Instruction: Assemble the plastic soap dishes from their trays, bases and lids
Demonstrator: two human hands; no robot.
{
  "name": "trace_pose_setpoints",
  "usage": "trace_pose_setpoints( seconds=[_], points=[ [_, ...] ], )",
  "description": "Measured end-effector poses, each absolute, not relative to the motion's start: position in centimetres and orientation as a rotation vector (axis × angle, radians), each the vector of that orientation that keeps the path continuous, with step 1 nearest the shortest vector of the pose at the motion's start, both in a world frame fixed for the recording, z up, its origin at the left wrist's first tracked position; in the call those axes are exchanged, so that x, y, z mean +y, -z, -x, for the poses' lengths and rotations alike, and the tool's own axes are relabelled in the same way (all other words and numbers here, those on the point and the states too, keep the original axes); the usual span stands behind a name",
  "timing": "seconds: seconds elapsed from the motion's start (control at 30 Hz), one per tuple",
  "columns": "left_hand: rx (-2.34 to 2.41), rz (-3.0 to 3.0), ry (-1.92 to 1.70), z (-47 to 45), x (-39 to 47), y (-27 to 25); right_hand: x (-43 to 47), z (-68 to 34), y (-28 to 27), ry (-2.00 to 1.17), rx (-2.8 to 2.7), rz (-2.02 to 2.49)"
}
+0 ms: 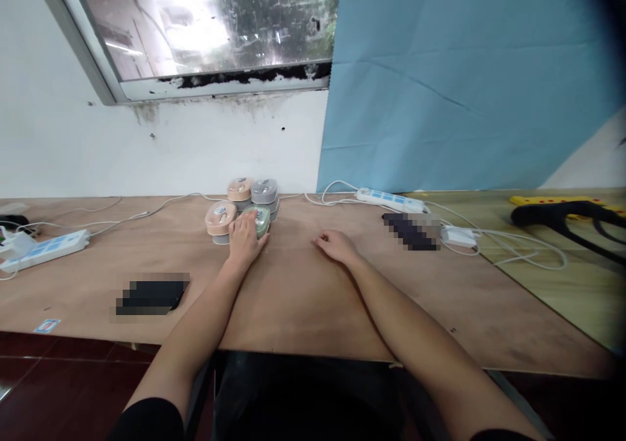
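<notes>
My left hand (243,235) lies over the near side of a small green lidded container (263,218), fingers on its lid and thumb along its right side. Close around it stand more small round-cornered containers with clear lids: a peach one (220,216) at the left, another peach one (239,189) behind, and a grey one (264,192) at the back right. They appear stacked on grey pieces, partly hidden. To the right, my right hand (336,245) rests on the brown table (298,297), its fingers curled in with nothing visible in them.
A dark, blurred-out flat object (151,296) lies at the left, another (411,231) at the right. White power strips (391,201) and loose cables run along the back. A black strap-like object (562,216) lies far right. The wall and window rise behind.
</notes>
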State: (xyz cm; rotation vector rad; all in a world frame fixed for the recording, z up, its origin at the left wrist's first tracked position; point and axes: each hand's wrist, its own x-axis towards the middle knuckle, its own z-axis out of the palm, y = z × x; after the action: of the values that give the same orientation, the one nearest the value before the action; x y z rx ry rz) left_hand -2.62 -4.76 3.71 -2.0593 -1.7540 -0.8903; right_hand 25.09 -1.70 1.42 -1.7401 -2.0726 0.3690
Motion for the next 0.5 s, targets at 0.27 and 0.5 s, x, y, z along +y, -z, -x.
trace_pose_setpoints(
  seconds=[0.27, 0.5],
  points=[
    [-1.818, 1.95, 0.931, 2.32, -4.82, -3.71, -1.79, -25.12, -1.37, -0.376, -2.086, 1.716],
    [-1.861, 1.861, 0.971, 2.35, -4.85, -3.8, -2.0, -25.01, -1.59, -0.37, -2.092, 1.724]
  ],
)
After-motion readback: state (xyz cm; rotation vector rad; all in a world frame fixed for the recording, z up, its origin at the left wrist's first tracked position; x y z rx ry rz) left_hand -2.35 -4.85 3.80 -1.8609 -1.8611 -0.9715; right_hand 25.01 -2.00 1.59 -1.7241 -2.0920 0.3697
